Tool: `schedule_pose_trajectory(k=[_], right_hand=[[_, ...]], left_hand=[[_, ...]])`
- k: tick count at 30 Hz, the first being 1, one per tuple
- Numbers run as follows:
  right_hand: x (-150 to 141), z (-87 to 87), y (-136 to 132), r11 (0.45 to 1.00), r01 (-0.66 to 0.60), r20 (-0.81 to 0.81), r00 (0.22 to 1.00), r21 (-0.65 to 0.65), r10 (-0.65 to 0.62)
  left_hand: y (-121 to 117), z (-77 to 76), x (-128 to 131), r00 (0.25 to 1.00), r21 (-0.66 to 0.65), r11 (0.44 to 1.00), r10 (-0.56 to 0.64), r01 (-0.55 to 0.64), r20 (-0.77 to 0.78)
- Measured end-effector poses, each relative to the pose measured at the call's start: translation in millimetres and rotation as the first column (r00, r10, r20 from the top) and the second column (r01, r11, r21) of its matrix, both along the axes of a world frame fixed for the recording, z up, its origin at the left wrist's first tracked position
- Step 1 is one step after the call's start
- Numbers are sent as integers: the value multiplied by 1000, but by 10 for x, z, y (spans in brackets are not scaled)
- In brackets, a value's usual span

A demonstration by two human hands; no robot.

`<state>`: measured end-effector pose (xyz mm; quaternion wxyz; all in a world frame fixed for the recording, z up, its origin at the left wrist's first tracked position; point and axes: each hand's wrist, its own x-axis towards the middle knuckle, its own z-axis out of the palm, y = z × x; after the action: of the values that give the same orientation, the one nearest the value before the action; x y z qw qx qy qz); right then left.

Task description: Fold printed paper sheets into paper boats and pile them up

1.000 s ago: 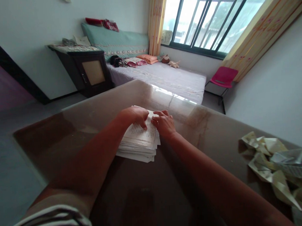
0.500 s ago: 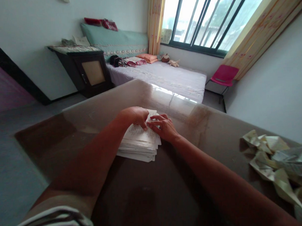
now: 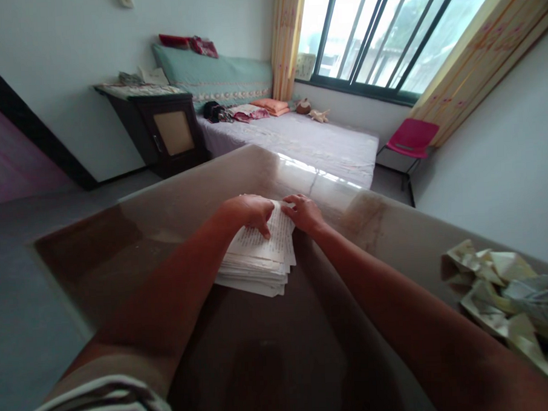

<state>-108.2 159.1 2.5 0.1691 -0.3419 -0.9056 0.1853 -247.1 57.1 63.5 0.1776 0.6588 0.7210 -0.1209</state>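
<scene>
A stack of printed paper sheets lies on a glossy brown table. My left hand rests on the top sheet, fingers curled and pressing down on it. My right hand sits at the stack's far right corner, its fingers closed on the edge of the top sheet, which lifts slightly there.
A heap of folded paper shapes lies at the table's right edge. Beyond the table are a bed, a dark cabinet, a red chair and a large window.
My right hand has slid from the top of the stack to its far right corner and taken the sheet's edge. The left hand has hardly moved.
</scene>
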Motion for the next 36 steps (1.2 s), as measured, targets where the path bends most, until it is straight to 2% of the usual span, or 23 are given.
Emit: schedule_pose_trajectory(k=[6,10,13,15,18,20,23,27,31,36], right_hand=[[-18,89,9,998,62,-85,994,-7,-62],[65,100,-45,997,42,-182,982,-72,-55],[186,54,-97,974,-49,-352,935,-220,-33],[261,0,-119,949,-105,-447,894,-299,-42],[333,-95,-126,941,-103,-495,866,-322,-75],[353,-157,-124,943,-81,-527,843,-324,-109],[361,-238,-121,940,-65,-556,819,-335,-142],[373,-316,-106,928,-91,-580,801,-361,-147],[400,-358,-71,910,-103,-579,798,-401,-164],[408,-342,-78,890,-152,-589,795,-429,-148]], left_hand=[[-21,24,13,999,-24,1000,-1,2,43],[-81,183,-28,997,-31,999,-13,16,81],[-125,316,-90,998,156,987,27,-36,56],[-131,342,-137,994,299,948,107,-110,28],[-99,256,-214,981,454,870,178,-192,74],[-67,160,-275,976,493,842,184,-219,118],[-32,53,-369,970,463,853,195,-240,143],[-36,27,-443,948,341,904,168,-258,269],[-95,56,-501,857,169,937,192,-305,478],[-226,115,-635,753,-4,969,195,-247,628]])
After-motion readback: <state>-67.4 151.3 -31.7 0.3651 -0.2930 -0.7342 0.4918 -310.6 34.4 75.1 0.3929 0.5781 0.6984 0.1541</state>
